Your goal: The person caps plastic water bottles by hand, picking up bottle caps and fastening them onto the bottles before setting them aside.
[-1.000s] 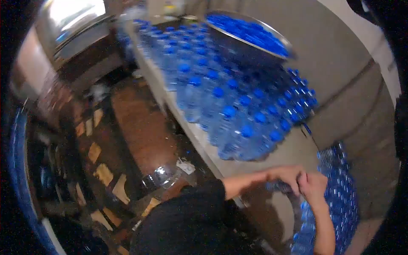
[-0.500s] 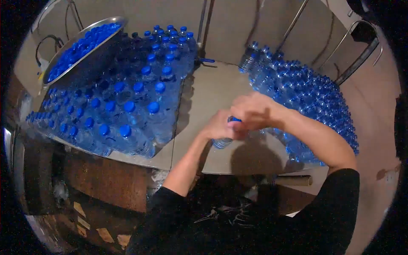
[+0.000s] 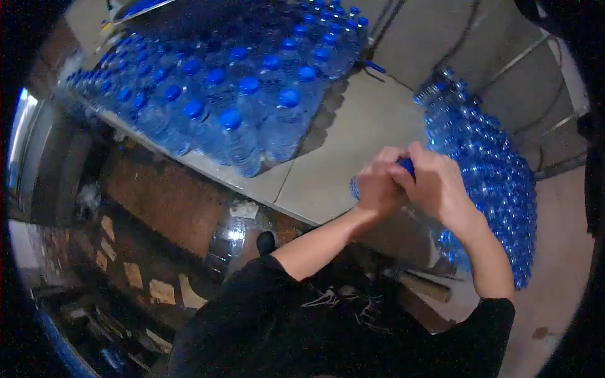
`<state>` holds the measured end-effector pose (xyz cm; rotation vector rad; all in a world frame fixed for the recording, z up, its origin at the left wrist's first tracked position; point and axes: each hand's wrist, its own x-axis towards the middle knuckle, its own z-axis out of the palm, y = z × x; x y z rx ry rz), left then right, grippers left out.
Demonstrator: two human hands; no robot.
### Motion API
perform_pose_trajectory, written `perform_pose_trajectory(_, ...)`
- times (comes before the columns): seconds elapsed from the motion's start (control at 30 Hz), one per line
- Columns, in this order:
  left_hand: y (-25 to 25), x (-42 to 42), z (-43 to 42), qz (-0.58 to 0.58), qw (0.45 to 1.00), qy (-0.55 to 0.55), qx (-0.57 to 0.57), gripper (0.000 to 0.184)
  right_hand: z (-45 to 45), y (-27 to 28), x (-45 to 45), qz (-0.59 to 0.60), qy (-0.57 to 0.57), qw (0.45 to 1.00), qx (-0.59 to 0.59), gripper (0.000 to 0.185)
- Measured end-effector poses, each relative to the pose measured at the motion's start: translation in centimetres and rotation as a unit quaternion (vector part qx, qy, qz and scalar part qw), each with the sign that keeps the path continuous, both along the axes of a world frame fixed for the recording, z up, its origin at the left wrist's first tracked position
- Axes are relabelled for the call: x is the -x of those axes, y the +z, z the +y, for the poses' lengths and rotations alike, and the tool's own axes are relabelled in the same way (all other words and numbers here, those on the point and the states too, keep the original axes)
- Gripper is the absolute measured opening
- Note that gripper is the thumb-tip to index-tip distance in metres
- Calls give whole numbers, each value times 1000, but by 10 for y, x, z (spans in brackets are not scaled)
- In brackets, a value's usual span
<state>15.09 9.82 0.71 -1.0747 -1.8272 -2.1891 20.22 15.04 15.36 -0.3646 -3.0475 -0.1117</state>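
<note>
I see both hands close together over the worktop (image 3: 353, 123), near its front edge, in the bare part between two big groups of bottles. My left hand (image 3: 379, 183) is curled round a small clear bottle (image 3: 355, 188). Only a little bit of the bottle shows, poking out past the left hand. My right hand (image 3: 436, 183) is bent in close against the left one, up at the bottle's top. A blue cap (image 3: 407, 166) peeks out between the two hands. Neither hand is spread wide. I cannot tell just how the right fingers sit on the cap, because the hands hide them.

On the left part of the worktop, lots of bottles with blue caps (image 3: 249, 88) stand in a crowd, right up to the front edge. Behind them, at the far left, I see part of a metal pan (image 3: 151, 11) with blue things in it. A little blue thing (image 3: 375, 66) lies near the back edge, just beside the crowd. Along the right side of the worktop, many clear bottles (image 3: 491, 164) are packed tight. Below the front edge is a brown floor (image 3: 157, 201), with flat tan pieces (image 3: 161, 291) lying about.
</note>
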Motion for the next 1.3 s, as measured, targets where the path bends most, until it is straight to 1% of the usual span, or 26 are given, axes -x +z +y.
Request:
perform_pose_trajectory(0.03, 3, 7, -13, 11, 1000, 5, -17, 47, -5, 0, 8, 6, 39, 998, 42, 28)
perform_pose_trajectory(0.07, 6, 15, -30, 33, 997, 72, -6, 49, -10, 0, 15, 8, 74, 994, 86, 29)
perform_pose_trajectory(0.1, 19, 25, -57, 55, 989, 138, 4, 50, -10, -9, 21, 63, 164, 984, 36, 30)
perform_pose_trajectory(0.13, 16, 31, -83, 60, 981, 182, 26, 49, -6, -25, 29, 119, 252, 960, -14, 32)
perform_pose_trajectory(0.2, -5, 32, -137, 46, 965, 245, 86, 44, -16, -26, 57, 132, 273, 953, 8, 33)
perform_pose_trajectory(0.27, -37, 30, -179, 31, 974, 84, 206, 32, -66, -11, 101, 28, 137, 977, 164, 34)
perform_pose_trajectory(0.3, -46, 28, -189, 20, 966, -1, 258, 26, -77, -17, 113, 41, 145, 976, 158, 34)
perform_pose_trajectory(0.4, -44, 46, -182, 14, 970, 99, 222, 15, -91, -23, 131, 75, 160, 974, 143, 36)
perform_pose_trajectory(0.5, -58, 59, -187, 52, 967, 85, 233, 14, -61, -33, 102, 176, 140, 956, 186, 39)
perform_pose_trajectory(0.53, -56, 59, -186, 46, 968, 68, 235, 13, -41, -48, 86, 165, 1, 957, 237, 39)
perform_pose_trajectory(0.57, -58, 61, -185, 48, 969, 60, 236, 12, -16, -72, 65, 151, -138, 937, 283, 39)
perform_pose_trajectory(0.63, -65, 62, -174, 51, 970, 44, 234, 10, 38, -135, 15, 156, -138, 970, 126, 42)
perform_pose_trajectory(0.67, -62, 60, -172, 39, 968, 39, 245, 10, 44, -163, 1, 150, -110, 981, 58, 42)
perform_pose_trajectory(0.73, -54, 50, -163, 32, 964, 10, 263, 12, 63, -208, -30, 139, -78, 984, -84, 44)
perform_pose_trajectory(0.77, -60, 40, -161, 37, 962, -19, 269, 15, 75, -228, -36, 103, -79, 988, -85, 42)
perform_pose_trajectory(0.8, -54, 26, -153, 27, 967, -64, 244, 15, 77, -229, -40, 95, -90, 990, -45, 40)
perform_pose_trajectory(0.87, -37, 20, -116, 28, 973, -125, 193, 14, 75, -218, -44, 114, -118, 984, 70, 36)
perform_pose_trajectory(0.93, -22, 20, -56, 47, 980, -141, 134, 12, 83, -222, -55, 126, -142, 976, 104, 36)
perform_pose_trajectory(0.97, -20, 26, -20, 13, 977, -143, 159, 14, 85, -224, -58, 128, -147, 973, 122, 36)
perform_pose_trajectory(1.0, -8, 25, 21, -127, 961, -169, 180, 19, 92, -226, -62, 150, -149, 972, 100, 34)
perform_pose_trajectory(1.03, -27, 43, 81, -41, 978, -171, 112, 26, 100, -229, -66, 169, -148, 971, 77, 31)
perform_pose_trajectory(1.07, -9, 51, 130, -27, 975, -176, 131, 39, 106, -229, -69, 186, -145, 970, 53, 29)
perform_pose_trajectory(1.1, -7, 68, 184, 21, 975, -185, 120, 61, 107, -223, -72, 207, -170, 957, 109, 29)
perform_pose_trajectory(1.17, -2, 97, 290, 32, 983, -154, 95, 80, 100, -199, -83, 244, -211, 921, 220, 28)
perform_pose_trajectory(1.23, -1, 121, 367, -30, 973, -134, 188, 87, 89, -181, -111, 286, -224, 891, 274, 30)
perform_pose_trajectory(1.3, 3, 117, 395, 67, 966, -97, 230, 85, 80, -187, -141, 355, -240, 853, 300, 27)
